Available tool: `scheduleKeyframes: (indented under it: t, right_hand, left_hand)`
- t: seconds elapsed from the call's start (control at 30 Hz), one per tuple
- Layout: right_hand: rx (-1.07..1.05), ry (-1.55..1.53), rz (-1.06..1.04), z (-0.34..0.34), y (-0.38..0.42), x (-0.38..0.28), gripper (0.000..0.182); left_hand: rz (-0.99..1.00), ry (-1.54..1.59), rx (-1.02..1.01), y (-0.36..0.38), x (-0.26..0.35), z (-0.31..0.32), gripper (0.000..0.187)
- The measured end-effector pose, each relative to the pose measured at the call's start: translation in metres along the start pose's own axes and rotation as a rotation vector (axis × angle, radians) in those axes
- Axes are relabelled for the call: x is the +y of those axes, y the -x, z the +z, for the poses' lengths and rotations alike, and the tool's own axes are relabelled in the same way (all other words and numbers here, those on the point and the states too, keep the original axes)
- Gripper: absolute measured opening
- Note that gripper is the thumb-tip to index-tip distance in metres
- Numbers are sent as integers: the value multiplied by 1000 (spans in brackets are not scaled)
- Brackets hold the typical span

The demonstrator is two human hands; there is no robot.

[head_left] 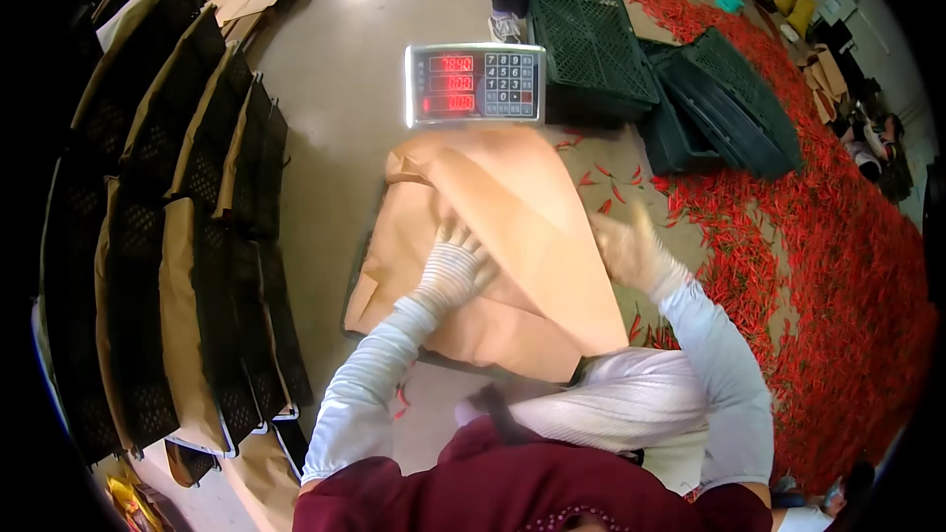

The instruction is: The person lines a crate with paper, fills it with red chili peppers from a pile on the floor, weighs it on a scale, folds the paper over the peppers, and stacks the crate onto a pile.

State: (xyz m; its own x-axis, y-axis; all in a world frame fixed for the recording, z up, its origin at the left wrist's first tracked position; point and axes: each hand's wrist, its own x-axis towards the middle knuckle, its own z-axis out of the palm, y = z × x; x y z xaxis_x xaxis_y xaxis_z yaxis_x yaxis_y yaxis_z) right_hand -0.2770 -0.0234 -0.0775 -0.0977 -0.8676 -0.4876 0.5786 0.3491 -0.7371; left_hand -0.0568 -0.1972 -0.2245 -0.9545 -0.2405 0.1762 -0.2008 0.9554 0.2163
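Note:
Brown paper (532,187) lies folded over a dark crate, of which only a thin edge (352,281) shows at the left. My left hand (455,261), in a pale striped glove, presses flat on the paper with its fingers spread. At the paper's right edge is my right hand (631,248), slightly blurred, its thumb raised away from the fingers. What lies under the paper is hidden. Just beyond it stands a scale display (475,86) with red digits and a keypad.
Paper-lined black crates (148,227) are stacked at the left. Dark green crates (596,54) stand at the back right, some tilted. Red chillies (838,315) cover the floor on the right. Behind the display, a person's shoe (505,28) and dark trouser leg are visible.

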Motion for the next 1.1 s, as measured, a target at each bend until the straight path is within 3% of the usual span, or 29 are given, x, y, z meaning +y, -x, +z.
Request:
scheduleKeyframes:
  t: [0.13, 0.17, 0.2, 0.23, 0.3, 0.33, 0.37, 0.43, 0.47, 0.5, 0.53, 0.63, 0.73, 0.93, 1.0, 1.07, 1.1]
  right_hand:
    - [186, 87, -140, -1, -45, 1, 46]
    - [273, 425, -219, -4, -56, 14, 39]
    - [359, 766, -297, 12, -58, 17, 34]
    - [356, 771, -302, 28, -51, 19, 34]
    - [254, 1168, -637, 101, -18, 8, 23]
    - [152, 1546, -869, 111, -19, 19, 20]
    - [137, 1478, -550, 142, -15, 24, 16]
    - [-23, 1835, -645, 188, 5, 36, 11]
    - [30, 1929, -803, 194, -2, 67, 8]
    - [26, 1996, -789, 194, -7, 91, 7]
    - [2, 2026, -592, 199, -5, 107, 13]
    - [-26, 2014, -664, 168, -5, 161, 27]
    - [-31, 1812, -694, 147, 4, 187, 41]
    - [-96, 1789, -513, 155, 11, 198, 48]
    - [-251, 1938, -412, 140, -12, 225, 52]
    - [-264, 1925, -343, 137, -24, 244, 52]
    - [-258, 1934, -304, 139, -27, 243, 53]
  left_hand:
    - [-3, -5, -7, 0, 0, 1, 50]
    - [-2, -7, -4, 1, 1, 2, 50]
    - [32, -21, 127, 1, 2, 3, 50]
    - [63, -35, 259, 1, 1, 4, 51]
    - [34, 45, 212, 0, -2, 8, 47]
    - [17, 131, 151, 2, -2, 10, 43]
    - [-90, 162, -42, 1, 1, 1, 42]
    - [-116, 241, -52, 13, -1, -5, 41]
    - [-125, 273, -30, 20, -3, -9, 41]
    - [-126, 292, 0, 26, -9, -11, 41]
    - [-136, 315, 26, 32, -14, -13, 41]
    - [-173, 373, 107, 54, -30, -19, 40]
    - [-209, 410, 192, 76, -40, -27, 40]
    - [-223, 125, 471, 155, -77, -65, 38]
    - [-352, 15, 591, 181, -97, -87, 38]
    - [-702, 312, 752, 189, -108, -95, 36]
    - [-779, 753, 733, 173, -93, -109, 41]
